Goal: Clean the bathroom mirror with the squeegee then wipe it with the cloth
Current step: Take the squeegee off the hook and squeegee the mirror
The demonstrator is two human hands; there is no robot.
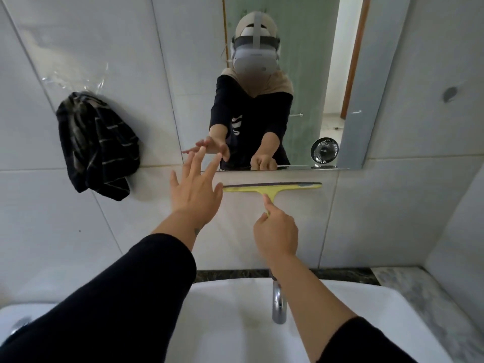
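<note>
The bathroom mirror [309, 82] hangs on the tiled wall above the sink. My right hand [276, 233] grips the handle of a yellow-green squeegee [272, 187], index finger laid along the handle. Its dark rubber blade lies level against the tile just below the mirror's bottom edge. My left hand [195, 187] is spread open with fingers apart. Its fingertips reach the mirror's lower left corner, just left of the blade's end. A dark striped cloth [97, 145] hangs on the wall to the left of the mirror.
A white sink [230, 323] with a chrome tap [278, 302] lies below my arms. A marble counter [424, 297] runs to the right. The mirror reflects a person wearing a headset and a small black fan [324, 150].
</note>
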